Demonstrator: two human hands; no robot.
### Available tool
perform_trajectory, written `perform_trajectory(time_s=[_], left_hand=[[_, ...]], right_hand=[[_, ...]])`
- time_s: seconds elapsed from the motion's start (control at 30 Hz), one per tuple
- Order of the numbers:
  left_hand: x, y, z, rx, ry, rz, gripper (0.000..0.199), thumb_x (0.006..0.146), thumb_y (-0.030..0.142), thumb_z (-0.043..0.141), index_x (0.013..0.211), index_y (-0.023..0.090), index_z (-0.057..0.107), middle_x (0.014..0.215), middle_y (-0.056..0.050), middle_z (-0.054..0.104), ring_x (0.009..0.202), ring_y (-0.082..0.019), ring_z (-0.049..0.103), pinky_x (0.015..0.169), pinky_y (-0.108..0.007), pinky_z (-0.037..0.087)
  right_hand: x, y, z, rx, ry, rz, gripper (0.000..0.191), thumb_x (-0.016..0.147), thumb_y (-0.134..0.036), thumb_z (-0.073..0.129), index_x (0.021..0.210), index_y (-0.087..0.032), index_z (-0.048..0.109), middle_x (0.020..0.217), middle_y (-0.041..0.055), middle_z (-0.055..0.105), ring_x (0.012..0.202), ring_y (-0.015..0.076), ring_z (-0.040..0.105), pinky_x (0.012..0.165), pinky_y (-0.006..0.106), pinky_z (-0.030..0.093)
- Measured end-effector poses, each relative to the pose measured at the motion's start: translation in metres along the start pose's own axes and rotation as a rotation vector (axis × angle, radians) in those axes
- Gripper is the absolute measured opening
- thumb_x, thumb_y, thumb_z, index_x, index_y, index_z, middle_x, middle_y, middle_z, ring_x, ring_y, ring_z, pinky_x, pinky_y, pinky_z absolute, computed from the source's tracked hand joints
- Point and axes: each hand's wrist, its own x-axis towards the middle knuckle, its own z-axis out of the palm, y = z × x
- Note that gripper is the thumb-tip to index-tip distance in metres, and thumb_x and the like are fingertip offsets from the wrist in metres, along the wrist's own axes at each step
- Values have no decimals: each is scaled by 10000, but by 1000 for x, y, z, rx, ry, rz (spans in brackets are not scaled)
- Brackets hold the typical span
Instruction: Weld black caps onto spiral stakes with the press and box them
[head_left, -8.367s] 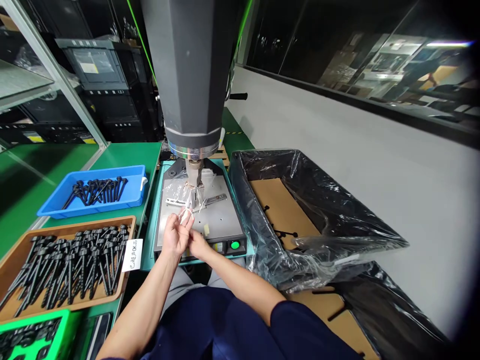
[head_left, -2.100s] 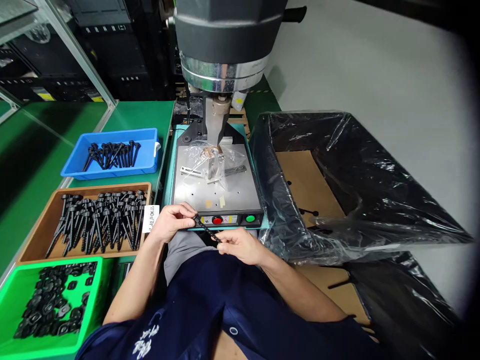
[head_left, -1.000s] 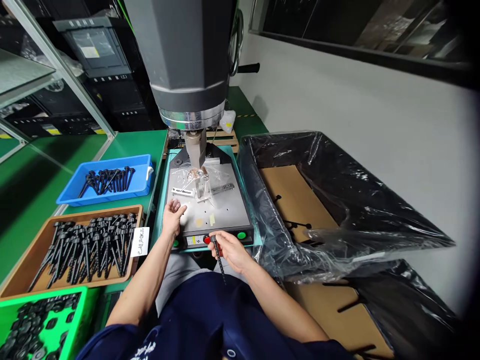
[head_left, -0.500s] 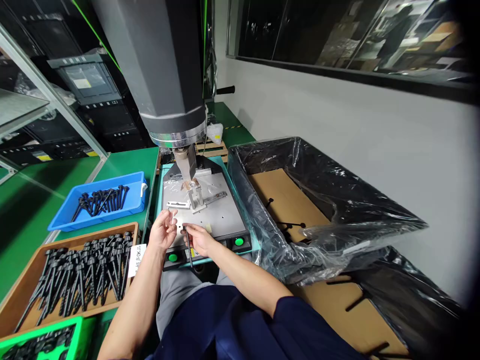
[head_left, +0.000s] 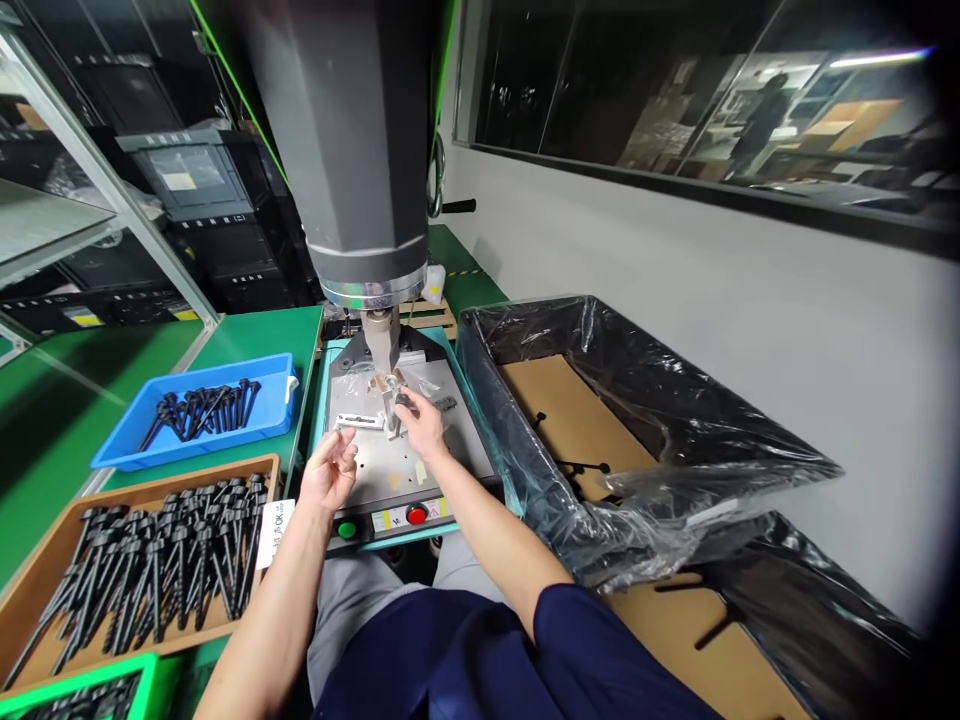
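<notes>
At the centre, a large grey press (head_left: 345, 160) is mounted above a metal plate (head_left: 379, 470); by its near left edge the left hand (head_left: 330, 475) is held loosely open, while by the right hand (head_left: 425, 427), at the upright fixture (head_left: 389, 412), a black part (head_left: 406, 401) is pinched

The right hand (head_left: 425, 427) has carried a black part (head_left: 406, 402) from the plate's (head_left: 379, 478) front edge to the metal fixture (head_left: 389, 412) beneath the press head (head_left: 360, 180).

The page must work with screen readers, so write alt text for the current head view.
A person's right hand holds a black part at a press's metal fixture; the left hand hovers nearby, beside trays of black parts.
</notes>
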Motion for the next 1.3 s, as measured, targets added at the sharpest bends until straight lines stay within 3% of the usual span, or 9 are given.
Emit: perform_trajectory(time_s=[0.1, 0.2, 0.4, 0.53, 0.63, 0.83, 0.93, 1.1, 1.3], left_hand=[[2, -2, -1, 47, -26, 22, 108, 795, 101, 652, 799, 168, 567, 787, -51, 723, 529, -98, 634, 336, -106, 370], [6, 1, -1, 68, -68, 50, 145, 762, 106, 691, 782, 172, 564, 789, -35, 715, 540, -91, 629, 346, -105, 379], [17, 9, -1, 78, -61, 105, 155, 744, 121, 729, 770, 167, 583, 845, -57, 721, 573, -98, 644, 359, -117, 401], [19, 9, -1, 83, -23, 95, 155, 739, 114, 732, 786, 168, 595, 824, -56, 720, 578, -109, 658, 363, -123, 409], [19, 8, -3, 89, -31, 95, 149, 742, 109, 724, 782, 168, 593, 821, -54, 721, 570, -108, 655, 366, -125, 417], [19, 7, -4, 113, -60, 103, 165, 729, 122, 738, 785, 166, 589, 827, -54, 723, 572, -112, 662, 371, -125, 432], [19, 7, -3, 115, -40, 99, 186, 714, 119, 748, 793, 169, 588, 815, -49, 722, 583, -120, 670, 368, -123, 430], [20, 6, -6, 151, -70, 133, 219, 685, 142, 778, 766, 162, 576, 825, -45, 718, 582, -103, 653, 380, -119, 427], [19, 7, -10, 246, -20, 166, 291, 635, 196, 823, 769, 162, 567, 850, -40, 713, 622, -120, 679, 389, -121, 403]], right_hand=[[14, -8, 0, -172, 53, -151, 355, 773, -347, 663, 1093, -203, 719, 1119, 91, 656, 973, 213, 621, 843, 336, 522], [27, -12, 6, -243, 62, -205, 304, 763, -333, 675, 1037, -218, 742, 1171, 99, 616, 1128, 241, 561, 957, 362, 478], [51, -6, 19, -157, 21, -8, 282, 700, -310, 721, 972, -238, 730, 1204, 66, 614, 1175, 244, 521, 1082, 391, 386], [54, -2, 17, -126, -24, 35, 297, 711, -350, 702, 982, -229, 715, 1130, 54, 650, 1080, 231, 581, 1048, 402, 413], [55, -2, 14, -128, -47, 8, 234, 755, -368, 661, 944, -244, 721, 1140, 46, 655, 1115, 224, 577, 1055, 385, 406], [63, 0, 17, -104, -15, 85, 195, 676, -309, 706, 841, -203, 707, 1065, 58, 679, 984, 222, 631, 936, 361, 478], [62, 0, 16, -70, -31, 133, 257, 673, -306, 722, 906, -199, 707, 1023, 48, 697, 970, 210, 633, 929, 349, 481], [42, 2, 1, 41, -63, 120, 428, 658, -335, 777, 1068, -240, 698, 1169, 36, 676, 1111, 226, 598, 1000, 357, 445], [17, 3, -31, 207, 26, 288, 402, 690, -527, 762, 901, -198, 668, 877, 75, 711, 903, 249, 669, 814, 385, 528]])
